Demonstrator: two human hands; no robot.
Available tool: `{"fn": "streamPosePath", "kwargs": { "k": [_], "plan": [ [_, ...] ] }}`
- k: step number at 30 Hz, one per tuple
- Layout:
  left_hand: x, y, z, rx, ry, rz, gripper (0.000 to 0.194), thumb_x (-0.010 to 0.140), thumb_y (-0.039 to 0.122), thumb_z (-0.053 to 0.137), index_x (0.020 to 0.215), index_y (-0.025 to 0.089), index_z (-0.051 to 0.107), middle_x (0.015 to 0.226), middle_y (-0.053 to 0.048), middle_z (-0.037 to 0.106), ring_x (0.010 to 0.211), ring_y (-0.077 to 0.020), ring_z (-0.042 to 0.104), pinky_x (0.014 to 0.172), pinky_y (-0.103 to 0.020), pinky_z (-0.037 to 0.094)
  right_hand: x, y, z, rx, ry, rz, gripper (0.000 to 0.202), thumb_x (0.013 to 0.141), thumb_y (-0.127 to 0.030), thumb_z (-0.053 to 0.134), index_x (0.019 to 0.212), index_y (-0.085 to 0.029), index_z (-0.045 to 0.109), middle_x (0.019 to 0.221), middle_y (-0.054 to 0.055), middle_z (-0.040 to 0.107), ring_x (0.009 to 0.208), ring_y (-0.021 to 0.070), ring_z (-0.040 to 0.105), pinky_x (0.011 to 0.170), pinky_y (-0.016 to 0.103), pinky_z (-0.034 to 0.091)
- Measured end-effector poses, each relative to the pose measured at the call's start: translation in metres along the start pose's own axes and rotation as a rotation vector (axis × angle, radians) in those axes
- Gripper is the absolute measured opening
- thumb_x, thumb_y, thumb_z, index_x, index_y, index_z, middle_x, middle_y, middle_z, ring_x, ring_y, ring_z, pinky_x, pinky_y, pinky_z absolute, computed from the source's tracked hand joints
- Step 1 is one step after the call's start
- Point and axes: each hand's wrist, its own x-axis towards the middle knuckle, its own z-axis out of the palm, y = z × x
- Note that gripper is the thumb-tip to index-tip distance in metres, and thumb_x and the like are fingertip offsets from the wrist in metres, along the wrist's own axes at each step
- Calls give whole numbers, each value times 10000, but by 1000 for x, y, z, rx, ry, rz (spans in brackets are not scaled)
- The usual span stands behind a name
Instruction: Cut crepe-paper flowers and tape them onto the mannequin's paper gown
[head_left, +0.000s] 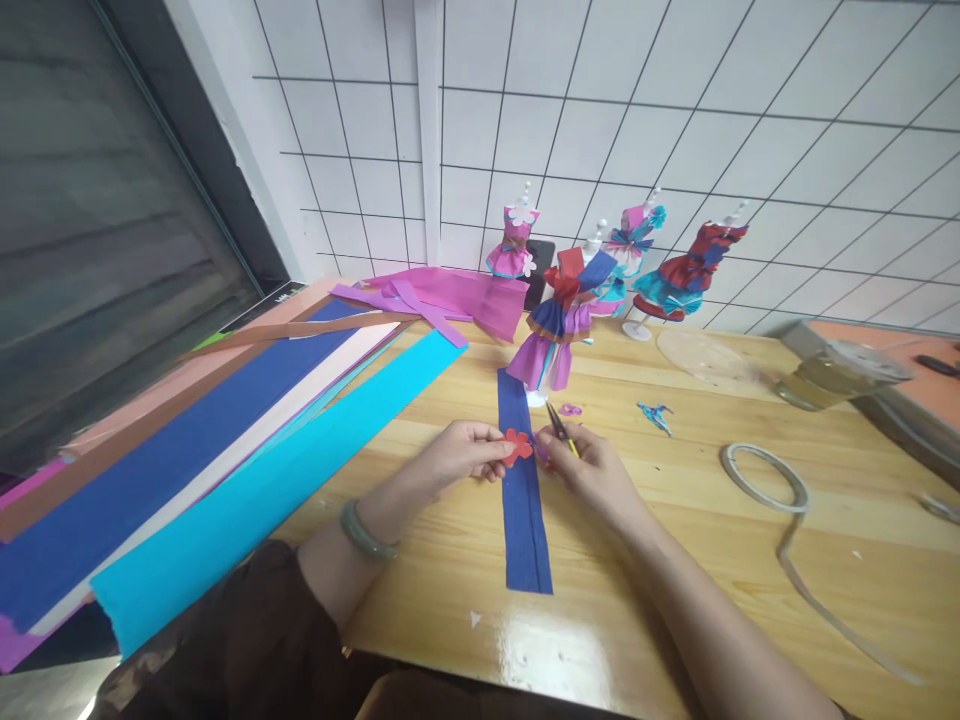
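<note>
My left hand [476, 450] pinches a red paper flower [517, 447] above a strip of dark blue crepe paper [525, 535] lying on the table. Just to its right, my right hand [589, 470] is closed around small scissors [559, 425] with dark tips and a yellow part; their rear end is hidden in the palm. By the right fingertips is a small purple piece [541, 448], partly covered. Behind the strip stands a doll-sized dress form [559, 310] in a red, blue and purple paper dress.
Long crepe paper sheets [300, 450] are stacked at left. More dressed forms [679, 275] stand along the tiled wall. At right are a tape roll [765, 477] with a loose tail, a glass cup [836, 375] and an orange-topped box [900, 355]. Blue scraps [656, 417] lie nearby.
</note>
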Motion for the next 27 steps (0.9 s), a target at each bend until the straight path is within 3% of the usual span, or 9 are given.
{"fn": "streamPosePath", "kwargs": {
  "k": [2,5,9,15,18,22,25,27],
  "plan": [
    [0,1,0,-12,33,7,278,660,377,651,689,109,579,587,-29,571,514,-79,505,502,-211,335,8,8,-16,-167,139,55,363,804,-467,425,879,-142,568,770,65,616,695,185,558,621,276,401],
    [-1,2,-1,-86,32,28,285,653,375,662,694,105,582,599,-31,570,531,-84,514,522,-217,350,19,23,-44,-646,298,279,458,821,-479,368,1039,-119,548,819,145,644,750,265,598,620,334,401],
    [-2,1,-1,-228,-13,40,267,640,335,685,724,101,590,657,-32,569,570,-85,517,576,-231,379,24,44,-66,-971,180,504,412,848,-366,328,998,-82,586,888,207,636,798,288,611,626,351,413],
    [-2,-1,-1,-310,-49,68,234,654,288,685,749,92,602,675,-31,549,588,-78,505,585,-225,382,19,49,-64,-1025,161,486,375,823,-312,381,905,-50,637,935,248,605,863,321,583,671,387,423],
    [-2,0,-2,-303,-36,92,232,658,295,681,750,95,606,667,-32,547,595,-86,507,579,-223,384,16,39,-58,-1063,268,361,368,795,-328,440,1006,-84,616,1017,239,574,972,360,513,714,440,405],
    [-4,2,-1,-303,-10,98,262,636,322,693,749,100,613,682,-37,559,598,-88,504,569,-222,380,14,24,-42,-896,383,33,344,816,-341,423,1030,-147,610,1028,158,591,989,306,492,803,417,373],
    [-4,3,1,-301,9,110,276,620,336,701,741,102,620,687,-38,565,583,-80,490,557,-215,362,10,13,-24,-519,275,-75,319,822,-391,422,870,-160,636,883,112,623,841,242,542,750,358,401],
    [-3,2,3,-276,33,121,274,623,348,697,717,102,620,658,-30,557,565,-75,477,547,-211,347,4,4,-10,-183,116,-64,337,824,-428,420,807,-155,618,768,69,616,695,190,541,634,304,418]
  ]
}}
